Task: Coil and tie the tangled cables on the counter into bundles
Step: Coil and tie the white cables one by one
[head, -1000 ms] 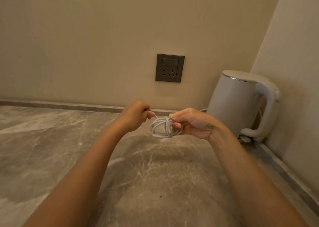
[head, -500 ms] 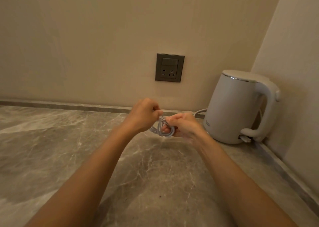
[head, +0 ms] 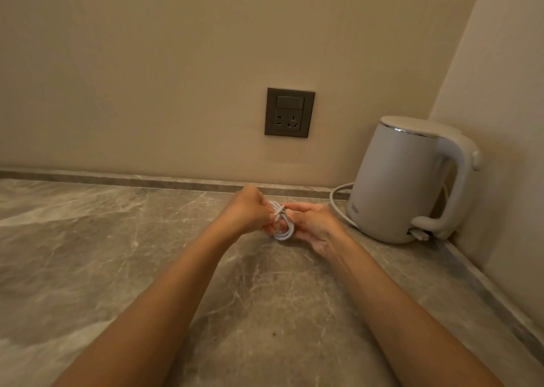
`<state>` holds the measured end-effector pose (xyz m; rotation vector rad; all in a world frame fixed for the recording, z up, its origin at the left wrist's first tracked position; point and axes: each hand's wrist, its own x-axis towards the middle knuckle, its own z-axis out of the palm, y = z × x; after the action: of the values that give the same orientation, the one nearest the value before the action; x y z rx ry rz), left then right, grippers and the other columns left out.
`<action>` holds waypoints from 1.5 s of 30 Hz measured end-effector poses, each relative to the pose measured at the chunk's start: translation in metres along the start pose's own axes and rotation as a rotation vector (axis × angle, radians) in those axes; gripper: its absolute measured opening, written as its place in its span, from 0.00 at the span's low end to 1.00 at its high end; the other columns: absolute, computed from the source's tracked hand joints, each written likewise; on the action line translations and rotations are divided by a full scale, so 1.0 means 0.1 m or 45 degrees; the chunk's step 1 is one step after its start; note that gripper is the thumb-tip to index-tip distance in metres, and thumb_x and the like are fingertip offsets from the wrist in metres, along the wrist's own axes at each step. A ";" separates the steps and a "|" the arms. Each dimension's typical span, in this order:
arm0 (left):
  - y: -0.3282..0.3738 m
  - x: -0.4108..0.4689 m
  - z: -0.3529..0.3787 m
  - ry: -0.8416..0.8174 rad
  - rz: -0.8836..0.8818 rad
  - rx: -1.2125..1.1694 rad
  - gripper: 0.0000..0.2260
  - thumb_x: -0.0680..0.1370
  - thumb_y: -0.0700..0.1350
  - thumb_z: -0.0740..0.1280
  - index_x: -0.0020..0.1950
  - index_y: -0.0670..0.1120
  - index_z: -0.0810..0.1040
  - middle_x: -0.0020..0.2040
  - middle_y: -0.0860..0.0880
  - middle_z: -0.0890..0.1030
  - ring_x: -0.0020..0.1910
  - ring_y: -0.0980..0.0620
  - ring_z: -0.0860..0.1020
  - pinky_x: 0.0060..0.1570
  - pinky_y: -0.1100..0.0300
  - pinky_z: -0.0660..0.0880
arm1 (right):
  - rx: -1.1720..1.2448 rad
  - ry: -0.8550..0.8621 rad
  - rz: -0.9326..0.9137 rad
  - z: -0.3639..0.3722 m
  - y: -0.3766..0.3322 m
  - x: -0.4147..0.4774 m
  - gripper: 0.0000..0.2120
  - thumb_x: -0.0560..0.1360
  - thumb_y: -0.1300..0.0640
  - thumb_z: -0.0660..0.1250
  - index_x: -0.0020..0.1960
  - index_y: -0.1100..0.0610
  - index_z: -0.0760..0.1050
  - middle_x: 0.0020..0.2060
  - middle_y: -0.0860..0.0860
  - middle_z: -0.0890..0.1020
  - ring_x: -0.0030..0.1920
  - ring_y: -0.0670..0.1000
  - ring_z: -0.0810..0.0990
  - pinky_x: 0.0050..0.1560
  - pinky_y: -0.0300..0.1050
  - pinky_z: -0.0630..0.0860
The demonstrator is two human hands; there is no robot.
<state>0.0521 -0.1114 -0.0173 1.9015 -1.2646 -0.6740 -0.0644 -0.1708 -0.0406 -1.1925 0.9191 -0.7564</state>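
1. Gripping noted at far-centre: white cable coil (head: 284,225) is held betw. both hands, low over the grey marble counter (head: 117,239); contact w/ the surface cannot be told.
2. L hand (head: 250,210): fingers curled, coil pinched at its left side.
3. R hand (head: 312,224): fingers curled round coil's right side. Hands close together.
4. Coil is cinched by a wrap near its top; loop is seen below.
5. White kettle (head: 400,180) is stood far right, its cord (head: 335,201) laid on the counter; wall socket (head: 290,112) is mounted behind.

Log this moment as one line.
step: tying | white cable bundle: coiled, wrapped at top | left hand: pinches it | right hand: holds it | kettle: right, apart
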 end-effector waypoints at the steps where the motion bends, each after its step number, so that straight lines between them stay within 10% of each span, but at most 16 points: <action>1: -0.01 0.00 0.02 -0.006 -0.018 -0.034 0.04 0.74 0.34 0.67 0.40 0.39 0.78 0.38 0.41 0.82 0.34 0.49 0.81 0.32 0.66 0.76 | -0.009 0.009 0.003 -0.01 0.00 0.01 0.12 0.77 0.72 0.59 0.58 0.68 0.76 0.54 0.66 0.80 0.37 0.52 0.79 0.37 0.45 0.80; 6: -0.07 0.04 0.04 0.143 0.020 0.081 0.03 0.69 0.38 0.75 0.38 0.44 0.82 0.38 0.45 0.83 0.40 0.48 0.81 0.48 0.55 0.79 | -0.032 0.031 0.006 -0.03 0.01 0.02 0.11 0.76 0.72 0.60 0.57 0.69 0.76 0.53 0.65 0.80 0.37 0.52 0.80 0.36 0.44 0.81; 16: -0.19 0.03 0.32 0.243 0.271 0.099 0.12 0.69 0.39 0.73 0.45 0.45 0.70 0.37 0.47 0.76 0.36 0.49 0.74 0.30 0.61 0.66 | -0.058 0.076 -0.015 -0.11 0.06 0.12 0.10 0.77 0.71 0.60 0.56 0.71 0.75 0.47 0.63 0.81 0.37 0.53 0.80 0.37 0.43 0.80; 26: -0.33 0.08 0.35 0.325 0.423 0.431 0.10 0.76 0.45 0.67 0.55 0.43 0.76 0.52 0.45 0.73 0.48 0.48 0.73 0.46 0.60 0.67 | -0.056 0.062 -0.013 -0.14 0.09 0.15 0.08 0.76 0.72 0.61 0.54 0.69 0.75 0.40 0.57 0.81 0.36 0.50 0.80 0.35 0.42 0.80; 45: -0.32 0.15 0.31 0.138 0.546 0.690 0.12 0.79 0.48 0.61 0.50 0.38 0.73 0.51 0.42 0.74 0.51 0.44 0.72 0.43 0.61 0.60 | -0.057 -0.099 -0.022 -0.23 0.11 0.18 0.10 0.78 0.68 0.60 0.56 0.70 0.76 0.42 0.59 0.82 0.40 0.52 0.82 0.42 0.42 0.81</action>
<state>0.0508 -0.1265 -0.0616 1.9379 -1.8381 0.0038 -0.0769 -0.1942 -0.0573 -1.2619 0.8658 -0.7018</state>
